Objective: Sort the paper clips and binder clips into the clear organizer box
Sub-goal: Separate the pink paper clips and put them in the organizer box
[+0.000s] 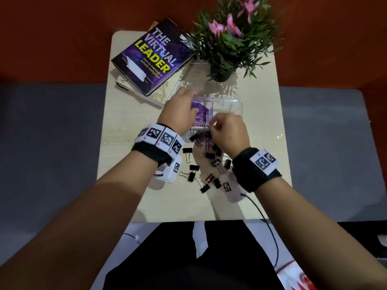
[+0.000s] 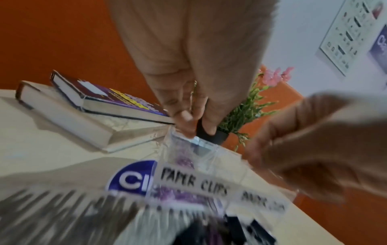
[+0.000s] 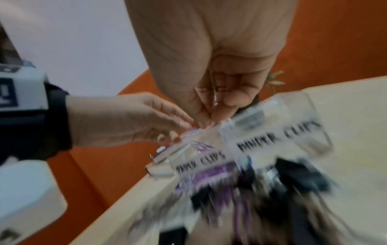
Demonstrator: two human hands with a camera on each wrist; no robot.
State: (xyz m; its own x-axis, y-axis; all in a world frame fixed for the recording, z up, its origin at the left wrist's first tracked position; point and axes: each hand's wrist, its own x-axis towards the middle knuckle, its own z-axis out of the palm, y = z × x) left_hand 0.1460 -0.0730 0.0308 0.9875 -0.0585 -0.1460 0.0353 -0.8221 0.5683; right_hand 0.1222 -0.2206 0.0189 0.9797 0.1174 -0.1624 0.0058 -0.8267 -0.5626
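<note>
The fingertips [image 3: 217,106] of the right hand [image 1: 227,132] are pressed together in a narrow pinch on something thin — probably 1 paper clip, though blur makes it too small to be sure. That hand hovers over the near edge of the clear box [image 1: 227,106], just above the pile of clips. The left hand [image 1: 179,110] lies over the box's left end with its fingers nearly straight and close together, their tips touching the far left rim in the left wrist view.

The box has 2 compartments, with 2 handwritten labels on its front wall: "PAPER CLIPS" [image 2: 193,181] on the left and "BINDER CLIPS" [image 3: 278,137] on the right. Purple paper clips [image 1: 200,110] lie in the left one; their number cannot be counted. What the right compartment holds cannot be told.

On the table [image 1: 125,126], near the box, black binder clips [image 1: 193,167] are scattered — about 12 can be picked out singly, with more tangled in a heap among purple paper clips just beside the box's front wall.

Behind the box lie 2 stacked books [image 1: 155,57] and 1 potted plant [image 1: 230,40] with pink flowers. Each wrist wears 1 black strap with white marker tags [image 1: 165,139].
</note>
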